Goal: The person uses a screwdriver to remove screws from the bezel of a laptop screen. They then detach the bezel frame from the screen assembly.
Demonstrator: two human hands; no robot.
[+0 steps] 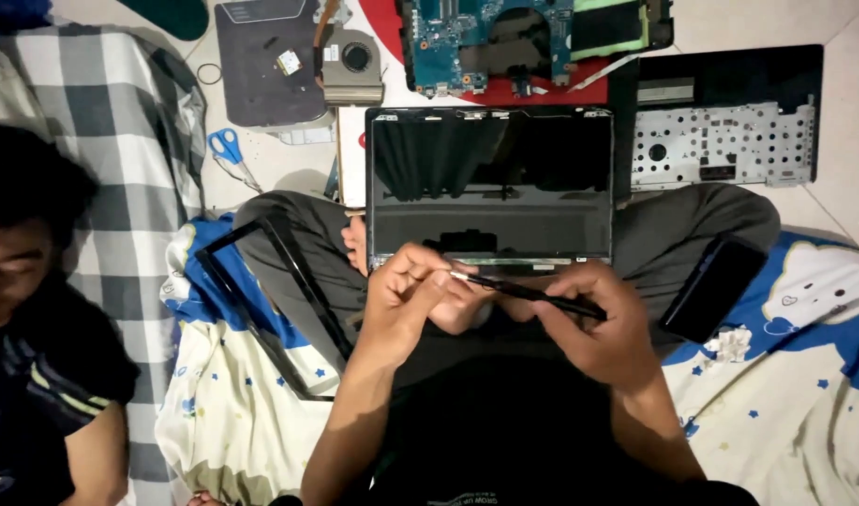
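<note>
A laptop screen panel with a dark glossy face lies across my crossed legs. My right hand grips a thin black rod-shaped tool just in front of the panel's near edge. My left hand pinches the tool's pale metal tip with thumb and fingers. Both hands hover over my lap, touching each other around the tool.
A black screen bezel frame leans over my left knee; a dark phone rests on my right knee. On the floor lie a blue circuit board, a cooling fan, a grey cover, blue scissors, a perforated metal plate. Another person lies at left.
</note>
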